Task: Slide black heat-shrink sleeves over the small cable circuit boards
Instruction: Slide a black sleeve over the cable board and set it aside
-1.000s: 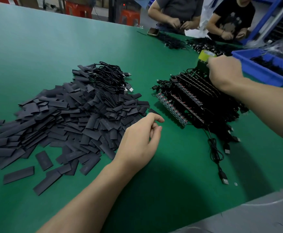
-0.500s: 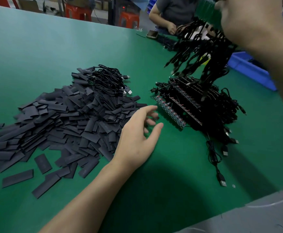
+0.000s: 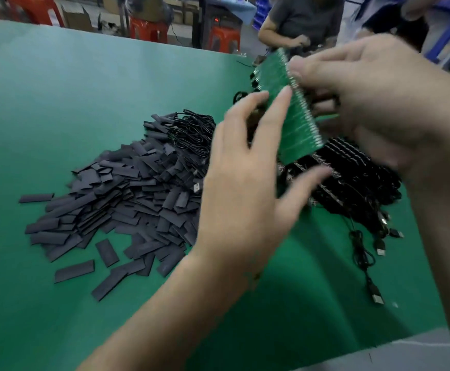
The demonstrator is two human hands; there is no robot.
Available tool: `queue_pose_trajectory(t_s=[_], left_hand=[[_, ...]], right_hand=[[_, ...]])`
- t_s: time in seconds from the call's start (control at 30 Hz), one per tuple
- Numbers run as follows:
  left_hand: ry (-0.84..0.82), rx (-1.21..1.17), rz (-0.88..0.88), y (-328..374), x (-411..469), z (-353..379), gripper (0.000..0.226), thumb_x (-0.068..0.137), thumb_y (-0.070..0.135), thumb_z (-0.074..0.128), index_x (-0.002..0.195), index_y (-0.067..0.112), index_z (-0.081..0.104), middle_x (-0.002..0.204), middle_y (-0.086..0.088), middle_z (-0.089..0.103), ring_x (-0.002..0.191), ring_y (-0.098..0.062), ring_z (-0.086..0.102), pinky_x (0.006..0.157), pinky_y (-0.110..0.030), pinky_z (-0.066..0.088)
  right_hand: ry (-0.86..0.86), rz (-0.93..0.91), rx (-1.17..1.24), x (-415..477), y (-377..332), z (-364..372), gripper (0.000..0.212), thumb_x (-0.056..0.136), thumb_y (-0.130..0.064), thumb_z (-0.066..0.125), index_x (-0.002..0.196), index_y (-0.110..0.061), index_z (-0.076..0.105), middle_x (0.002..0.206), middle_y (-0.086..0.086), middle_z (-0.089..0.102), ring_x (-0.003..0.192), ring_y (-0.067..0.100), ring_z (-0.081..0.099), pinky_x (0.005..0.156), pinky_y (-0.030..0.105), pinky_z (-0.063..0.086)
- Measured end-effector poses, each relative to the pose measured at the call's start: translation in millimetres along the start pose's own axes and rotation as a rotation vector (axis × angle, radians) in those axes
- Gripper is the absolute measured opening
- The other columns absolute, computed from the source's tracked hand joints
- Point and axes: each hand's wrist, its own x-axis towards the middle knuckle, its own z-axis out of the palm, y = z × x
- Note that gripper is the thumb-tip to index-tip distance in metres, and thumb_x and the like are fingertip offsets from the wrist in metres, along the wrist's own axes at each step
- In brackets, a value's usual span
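My right hand [image 3: 379, 103] grips a green panel of small circuit boards [image 3: 288, 108], held up in the air with black cables hanging behind it. My left hand [image 3: 248, 188] is raised beside the panel, fingers spread and fingertips touching its near face. A large heap of flat black heat-shrink sleeves [image 3: 127, 202] lies on the green table [image 3: 71, 103] to the left. More cable boards in rows [image 3: 352, 178] lie on the table under my hands, with USB plugs [image 3: 377, 297] trailing toward me.
A bundle of black cables [image 3: 191, 132] sits at the far end of the sleeve heap. Another person [image 3: 298, 25] works at the table's far side. Red stools [image 3: 149, 30] stand beyond the table. The table's near edge [image 3: 405, 346] runs at lower right.
My right hand has lifted the panel with its cables off the stack and brought it toward me. My left hand has risen from the table to meet the panel.
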Motion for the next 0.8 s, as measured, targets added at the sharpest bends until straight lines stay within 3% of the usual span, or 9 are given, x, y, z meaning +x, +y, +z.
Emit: queue_pose_trajectory(t_s=[0.07, 0.13, 0.2, 0.27, 0.37, 0.5, 0.63, 0.7, 0.8], left_hand=[[0.105, -0.069, -0.03, -24, 5, -13, 0.045, 0.097, 0.025, 0.069, 0.138, 0.009, 0.062, 0.128, -0.004, 0.062, 0.12, -0.011, 0.057, 0.105, -0.027, 0.044], [0.189, -0.167, -0.139, -48, 13, -32, 0.02, 0.102, 0.026, 0.061, 0.107, 0.012, 0.076, 0.094, 0.009, 0.068, 0.087, -0.001, 0.061, 0.078, -0.025, 0.05], [0.202, -0.335, -0.292, -66, 22, -49, 0.034, 0.104, 0.033, 0.058, 0.085, 0.008, 0.071, 0.075, 0.01, 0.068, 0.068, -0.007, 0.064, 0.062, -0.028, 0.05], [0.149, -0.643, -0.464, -74, 32, -63, 0.035, 0.102, 0.037, 0.06, 0.092, 0.005, 0.071, 0.086, -0.007, 0.079, 0.075, -0.024, 0.076, 0.064, -0.038, 0.061], [-0.039, -0.992, -0.799, -88, 44, -70, 0.032, 0.1, 0.039, 0.061, 0.108, 0.009, 0.071, 0.098, -0.015, 0.079, 0.075, -0.025, 0.074, 0.062, -0.038, 0.063], [-0.305, -1.118, -1.115, -116, 32, -60, 0.041, 0.1, 0.042, 0.058, 0.117, 0.007, 0.071, 0.101, -0.013, 0.076, 0.083, -0.025, 0.07, 0.082, -0.041, 0.06], [-0.27, -0.668, -1.013, -150, 15, -55, 0.035, 0.1, 0.051, 0.057, 0.094, 0.022, 0.075, 0.082, 0.0, 0.076, 0.067, -0.017, 0.069, 0.072, -0.039, 0.06], [-0.24, -0.596, -0.846, -164, 10, -56, 0.031, 0.102, 0.042, 0.058, 0.08, 0.026, 0.073, 0.075, 0.011, 0.068, 0.066, -0.01, 0.065, 0.069, -0.031, 0.058], [-0.254, -0.502, -0.644, -178, 4, -55, 0.024, 0.101, 0.037, 0.062, 0.084, 0.025, 0.074, 0.075, 0.015, 0.061, 0.068, -0.006, 0.06, 0.068, -0.024, 0.058]], right_hand=[[-0.077, 0.045, 0.105, 4, 6, 21, 0.028, 0.103, -0.028, 0.059, 0.095, -0.004, 0.072, 0.083, 0.01, 0.075, 0.075, 0.021, 0.073, 0.065, 0.035, 0.06], [-0.04, 0.03, 0.055, 8, 12, 29, 0.031, 0.104, -0.034, 0.057, 0.097, -0.007, 0.071, 0.085, 0.007, 0.079, 0.081, 0.022, 0.077, 0.063, 0.036, 0.063], [0.137, -0.034, -0.118, 17, 22, 35, 0.032, 0.102, -0.041, 0.059, 0.098, -0.013, 0.072, 0.086, 0.001, 0.079, 0.083, 0.015, 0.076, 0.066, 0.035, 0.063], [0.235, -0.042, -0.199, 26, 34, 41, 0.037, 0.094, -0.058, 0.061, 0.105, -0.023, 0.07, 0.099, -0.007, 0.075, 0.093, 0.006, 0.07, 0.078, 0.033, 0.059], [-0.012, 0.086, -0.009, 32, 51, 58, 0.046, 0.085, -0.069, 0.061, 0.109, -0.03, 0.068, 0.109, -0.015, 0.073, 0.103, -0.001, 0.067, 0.085, 0.028, 0.053], [-0.21, 0.298, 0.421, 37, 77, 82, 0.027, 0.099, -0.032, 0.064, 0.107, -0.006, 0.065, 0.097, 0.016, 0.078, 0.08, 0.023, 0.078, 0.063, 0.031, 0.062], [-0.178, 0.525, 0.51, 41, 111, 94, 0.052, 0.101, -0.016, 0.061, 0.142, 0.009, 0.039, 0.097, 0.029, 0.074, 0.054, 0.022, 0.071, 0.044, 0.026, 0.056], [-0.171, 0.557, 0.47, 46, 123, 96, 0.053, 0.101, -0.017, 0.062, 0.141, 0.008, 0.038, 0.097, 0.027, 0.075, 0.054, 0.02, 0.07, 0.043, 0.025, 0.055], [-0.156, 0.544, 0.4, 56, 140, 97, 0.051, 0.099, -0.019, 0.064, 0.138, 0.008, 0.045, 0.098, 0.025, 0.076, 0.061, 0.021, 0.073, 0.047, 0.027, 0.058]])
